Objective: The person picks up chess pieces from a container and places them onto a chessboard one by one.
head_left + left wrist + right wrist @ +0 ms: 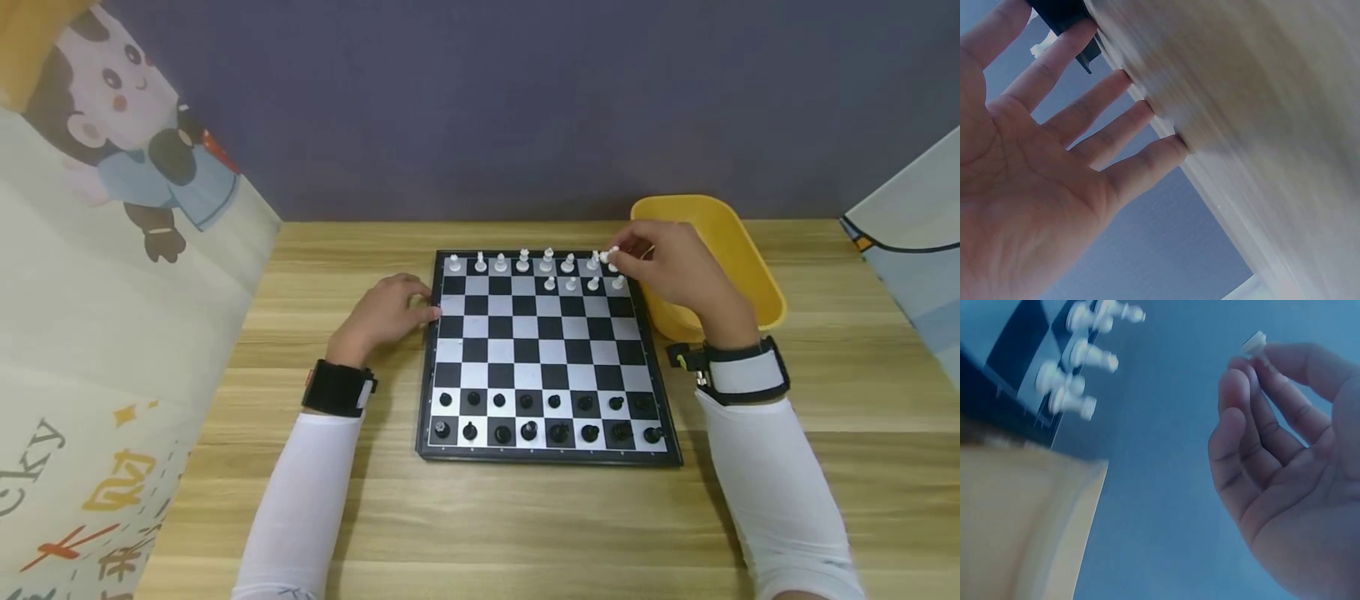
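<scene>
A chessboard lies on the wooden table. Along its far row stand several white pieces, with several white pawns before them at the right end. Black pieces and black pawns fill the two near rows. Above the far right corner, my right hand pinches a small white chess piece between thumb and fingers; its base points outward and its top is hidden. My left hand rests at the board's left edge, thumb touching it, fingers extended in the left wrist view.
Just right of the board is a yellow plastic bin, partly behind the right forearm. The wooden table meets a dark blue-grey panel at the back. A wall with cartoon prints rises on the left.
</scene>
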`<state>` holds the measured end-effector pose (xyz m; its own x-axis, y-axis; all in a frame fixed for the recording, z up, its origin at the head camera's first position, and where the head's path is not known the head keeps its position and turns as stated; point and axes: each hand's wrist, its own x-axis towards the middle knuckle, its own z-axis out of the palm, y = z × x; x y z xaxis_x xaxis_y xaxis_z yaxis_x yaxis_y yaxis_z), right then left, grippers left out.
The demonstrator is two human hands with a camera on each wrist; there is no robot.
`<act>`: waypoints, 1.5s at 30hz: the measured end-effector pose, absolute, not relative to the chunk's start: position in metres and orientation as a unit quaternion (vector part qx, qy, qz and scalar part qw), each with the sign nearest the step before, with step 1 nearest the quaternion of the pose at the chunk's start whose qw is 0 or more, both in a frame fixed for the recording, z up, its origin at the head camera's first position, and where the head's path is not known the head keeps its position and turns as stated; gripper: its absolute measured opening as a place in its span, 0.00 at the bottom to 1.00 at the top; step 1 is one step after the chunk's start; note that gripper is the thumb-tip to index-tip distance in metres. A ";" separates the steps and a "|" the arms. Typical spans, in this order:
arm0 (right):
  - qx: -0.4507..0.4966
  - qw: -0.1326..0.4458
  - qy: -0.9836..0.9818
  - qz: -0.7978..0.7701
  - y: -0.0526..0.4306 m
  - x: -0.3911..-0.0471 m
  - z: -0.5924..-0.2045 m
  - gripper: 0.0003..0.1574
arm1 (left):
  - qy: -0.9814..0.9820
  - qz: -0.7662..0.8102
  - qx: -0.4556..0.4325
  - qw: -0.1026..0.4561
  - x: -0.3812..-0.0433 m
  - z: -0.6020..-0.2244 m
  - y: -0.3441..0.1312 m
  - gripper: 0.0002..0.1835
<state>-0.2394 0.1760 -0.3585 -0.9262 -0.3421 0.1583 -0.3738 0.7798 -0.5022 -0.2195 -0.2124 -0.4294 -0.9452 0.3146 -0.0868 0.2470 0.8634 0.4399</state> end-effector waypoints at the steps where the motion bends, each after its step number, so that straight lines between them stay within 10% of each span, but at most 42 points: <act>1: 0.196 0.026 -0.941 0.274 0.171 -0.239 -0.359 0.17 | 0.962 0.217 0.146 0.078 -0.219 -0.429 -0.213 0.25; 45: 0.362 -0.032 -0.931 0.023 0.045 -0.282 -0.388 0.08 | 0.961 0.220 0.154 0.068 -0.227 -0.435 -0.210 0.23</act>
<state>-0.2819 0.0449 -0.3878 -0.7364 -0.6752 -0.0422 -0.6723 0.7374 -0.0653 -0.2273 -0.2101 -0.4351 -0.9431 0.3267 -0.0622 0.2670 0.8553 0.4441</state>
